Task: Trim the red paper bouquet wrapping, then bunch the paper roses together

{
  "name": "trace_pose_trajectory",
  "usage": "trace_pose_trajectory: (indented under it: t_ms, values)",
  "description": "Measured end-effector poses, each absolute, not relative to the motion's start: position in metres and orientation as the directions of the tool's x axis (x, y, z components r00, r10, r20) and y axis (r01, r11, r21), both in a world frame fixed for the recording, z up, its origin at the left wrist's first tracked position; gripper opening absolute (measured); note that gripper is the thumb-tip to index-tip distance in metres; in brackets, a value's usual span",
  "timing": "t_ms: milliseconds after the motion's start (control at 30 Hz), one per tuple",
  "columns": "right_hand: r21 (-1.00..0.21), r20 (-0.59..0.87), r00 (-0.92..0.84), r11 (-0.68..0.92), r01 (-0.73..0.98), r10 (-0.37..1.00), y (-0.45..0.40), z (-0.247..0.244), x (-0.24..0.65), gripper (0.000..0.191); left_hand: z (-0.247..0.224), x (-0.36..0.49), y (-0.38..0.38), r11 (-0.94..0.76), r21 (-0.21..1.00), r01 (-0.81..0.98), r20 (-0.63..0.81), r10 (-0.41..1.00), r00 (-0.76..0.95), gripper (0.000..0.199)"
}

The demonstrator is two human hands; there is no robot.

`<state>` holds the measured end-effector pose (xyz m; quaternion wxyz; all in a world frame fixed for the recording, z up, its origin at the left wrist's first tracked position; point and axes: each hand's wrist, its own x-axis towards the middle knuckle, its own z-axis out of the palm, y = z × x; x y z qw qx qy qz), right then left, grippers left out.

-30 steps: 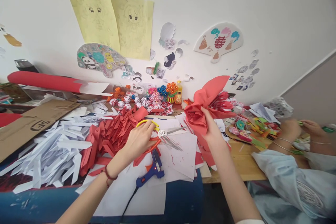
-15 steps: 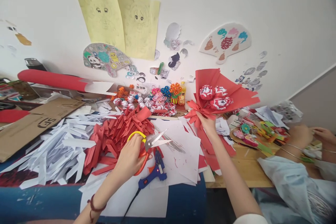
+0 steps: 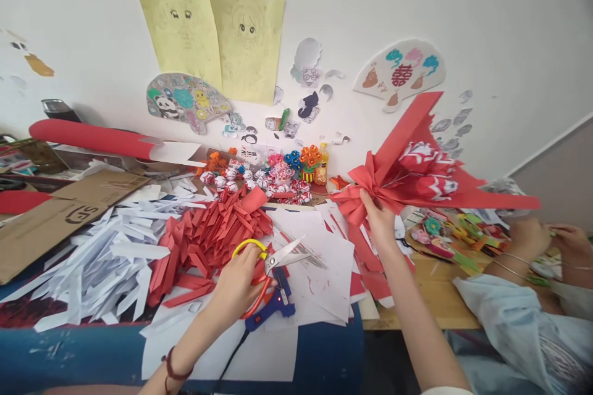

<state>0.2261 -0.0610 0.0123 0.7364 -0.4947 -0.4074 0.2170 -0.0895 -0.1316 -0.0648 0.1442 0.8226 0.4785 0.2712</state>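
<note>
My left hand (image 3: pixel 238 284) is closed on the handles of scissors (image 3: pixel 273 261), one yellow and one orange-red; their blades stand apart and point right over white paper. A blue glue gun (image 3: pixel 273 308) with a small red light lies just below them. My right hand (image 3: pixel 380 217) grips the gathered neck of a bouquet (image 3: pixel 417 166) wrapped in red paper. It is tipped to the right, and red-and-white paper flowers (image 3: pixel 430 170) show inside the wrap. The bouquet's stems are hidden by the paper and my hand.
Folded white strips (image 3: pixel 106 259) and red strips (image 3: pixel 208 231) pile up at left beside cardboard (image 3: pixel 69 216). Small paper flowers (image 3: pixel 259 182) and a juice bottle (image 3: pixel 321 163) stand along the wall. A co-worker's hands (image 3: pixel 532 241) are at the far right, near colourful crafts (image 3: pixel 477 231).
The bouquet has swung from nearly upright to leaning right, its opening now facing right. My left hand with the scissors has shifted slightly right and down.
</note>
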Motion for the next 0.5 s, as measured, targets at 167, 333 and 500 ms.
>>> trace_pose_trajectory:
  t_ms: [167, 333, 500]
  values:
    - [-0.903, 0.305, 0.589, 0.423, -0.070, 0.748, -0.082, 0.033, 0.214, 0.037, -0.057, -0.077, -0.134, -0.506, 0.510, 0.696, 0.297, 0.863, 0.409, 0.029]
    - [-0.894, -0.060, 0.436, 0.147, -0.424, 0.898, -0.113, 0.055, 0.195, 0.036, -0.046, -0.060, -0.136, -0.474, 0.494, 0.729, 0.316, 0.879, 0.357, 0.033]
    - [-0.949, 0.047, 0.312, 0.140, -0.284, 0.949, -0.145, 0.044, 0.187, 0.046, -0.031, -0.044, -0.138, -0.551, 0.435, 0.713, 0.450, 0.818, 0.357, 0.029]
